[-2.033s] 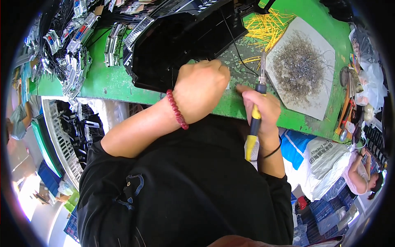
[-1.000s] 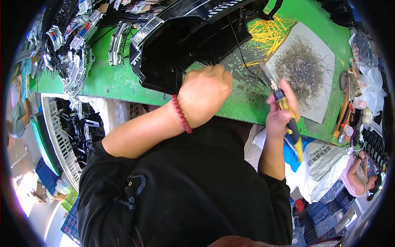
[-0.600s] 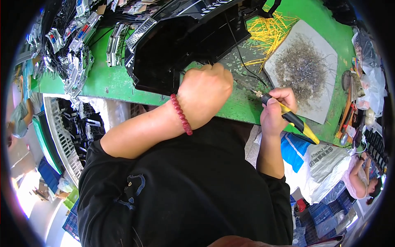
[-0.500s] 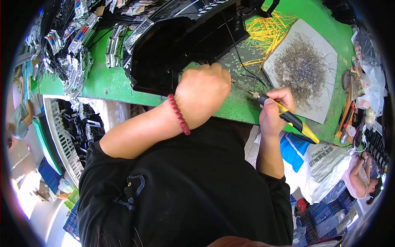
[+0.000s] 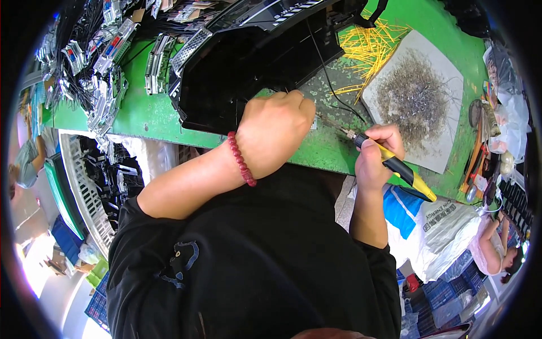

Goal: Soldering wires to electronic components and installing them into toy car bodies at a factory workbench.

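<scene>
My left hand, with a red bead bracelet at its wrist, is closed at the near edge of a large black plastic shell. Its fingertips are out of sight, so what they hold does not show. In my right hand is a yellow and black electric screwdriver, gripped like a pen. The tool's thin metal shaft points left toward my left hand's knuckles. Its tip ends close to them, and whether it touches anything cannot be made out.
The green bench bears bundled yellow strips and a pale sheet heaped with small metal bits. Silvery parts with black wires crowd the left. A white crate stands below, and another person is at far right.
My left hand has shifted slightly left. The screwdriver has moved a little left and down with my right hand. The black shell stays almost where it was.
</scene>
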`<move>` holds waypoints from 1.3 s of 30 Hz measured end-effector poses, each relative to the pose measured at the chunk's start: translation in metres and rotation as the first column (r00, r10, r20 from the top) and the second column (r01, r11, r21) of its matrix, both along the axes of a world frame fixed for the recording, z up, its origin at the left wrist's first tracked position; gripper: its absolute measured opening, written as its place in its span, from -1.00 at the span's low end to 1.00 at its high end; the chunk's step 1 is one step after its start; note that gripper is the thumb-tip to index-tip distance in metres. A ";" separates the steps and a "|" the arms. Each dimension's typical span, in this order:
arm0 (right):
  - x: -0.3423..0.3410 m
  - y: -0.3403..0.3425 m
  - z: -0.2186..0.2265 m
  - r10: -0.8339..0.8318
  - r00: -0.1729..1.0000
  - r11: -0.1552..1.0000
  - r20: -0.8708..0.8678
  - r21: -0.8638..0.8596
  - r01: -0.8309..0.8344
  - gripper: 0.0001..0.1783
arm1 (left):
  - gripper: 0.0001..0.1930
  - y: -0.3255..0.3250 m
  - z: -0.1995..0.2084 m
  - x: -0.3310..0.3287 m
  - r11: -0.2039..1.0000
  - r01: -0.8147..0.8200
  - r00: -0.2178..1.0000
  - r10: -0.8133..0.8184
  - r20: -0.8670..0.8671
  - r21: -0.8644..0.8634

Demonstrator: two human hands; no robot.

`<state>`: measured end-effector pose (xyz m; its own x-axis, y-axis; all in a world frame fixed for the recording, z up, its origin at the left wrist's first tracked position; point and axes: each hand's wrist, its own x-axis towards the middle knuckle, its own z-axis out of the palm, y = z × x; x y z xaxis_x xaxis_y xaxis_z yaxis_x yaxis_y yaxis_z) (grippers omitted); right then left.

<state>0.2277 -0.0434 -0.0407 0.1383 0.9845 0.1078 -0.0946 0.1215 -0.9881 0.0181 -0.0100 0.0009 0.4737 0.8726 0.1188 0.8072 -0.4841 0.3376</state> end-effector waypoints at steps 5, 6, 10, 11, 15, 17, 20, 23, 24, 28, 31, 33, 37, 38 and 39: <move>-0.001 0.000 0.000 -0.028 1.000 1.000 0.014 -0.013 0.028 -0.88 | -0.92 0.002 0.003 0.000 0.999 0.029 0.999 -0.030 0.019 0.012; -0.001 0.000 0.000 -0.027 1.000 1.000 0.014 -0.012 0.028 -0.88 | -0.92 0.002 0.003 0.000 0.999 0.029 0.999 -0.029 0.019 0.012; -0.002 0.000 0.000 -0.015 1.000 1.000 0.006 0.002 0.015 -0.88 | -0.92 0.002 0.002 0.000 1.000 0.021 1.000 -0.021 0.017 0.007; -0.002 0.000 0.000 -0.013 1.000 1.000 0.001 0.002 0.013 -0.88 | -0.92 0.003 0.002 0.000 1.000 0.012 1.000 -0.012 0.016 -0.006; -0.002 -0.001 0.001 -0.016 1.000 1.000 0.016 -0.012 0.016 -0.88 | -0.93 0.004 0.004 0.000 1.000 0.019 1.000 -0.019 0.007 -0.023; -0.002 0.000 0.001 -0.011 0.999 1.000 0.032 0.003 0.011 -0.87 | -0.94 0.005 0.006 -0.001 0.997 0.028 0.999 -0.029 -0.015 -0.068; -0.003 0.000 0.001 -0.017 0.999 1.000 0.036 -0.011 0.017 -0.87 | -0.95 0.008 0.008 -0.001 0.995 0.049 0.997 -0.054 -0.050 -0.087; -0.002 0.000 0.001 -0.002 1.000 1.000 0.019 0.002 0.002 -0.87 | -0.94 0.010 0.011 0.000 0.993 0.055 0.993 -0.065 -0.094 -0.108; -0.002 -0.001 0.000 -0.002 1.000 1.000 0.020 0.002 0.002 -0.87 | -0.94 0.010 0.012 0.001 0.993 0.055 0.994 -0.065 -0.094 -0.107; -0.001 -0.001 0.002 0.005 1.000 1.000 0.026 -0.002 -0.005 -0.88 | -0.94 0.012 0.013 0.001 0.992 0.052 0.993 -0.064 -0.101 -0.119; -0.003 0.001 0.005 0.010 0.998 1.000 0.067 -0.027 -0.008 -0.88 | -0.94 0.014 0.014 0.001 0.991 0.053 0.993 -0.066 -0.101 -0.126; -0.003 0.001 0.004 0.011 0.997 0.999 0.076 -0.038 -0.008 -0.88 | -0.95 0.013 0.014 0.002 0.989 0.052 0.993 -0.066 -0.101 -0.135; -0.004 0.000 0.002 0.002 0.999 1.000 0.054 -0.012 -0.002 -0.88 | -0.95 0.014 0.013 0.002 0.988 0.052 0.993 -0.066 -0.095 -0.144; -0.005 0.000 0.003 -0.018 0.999 1.000 0.031 -0.003 0.018 -0.88 | -0.95 0.014 0.013 0.001 0.988 0.056 0.994 -0.069 -0.087 -0.144; -0.001 0.000 -0.002 -0.041 0.999 0.999 0.025 0.028 0.041 -0.88 | -0.95 0.014 0.013 0.002 0.988 0.056 0.994 -0.069 -0.086 -0.144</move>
<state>0.2265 -0.0435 -0.0428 0.1754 0.9747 0.1385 -0.0635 0.1516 -0.9864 0.0198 0.0041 0.0139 0.5312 0.8458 -0.0494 0.8072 -0.4875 0.3329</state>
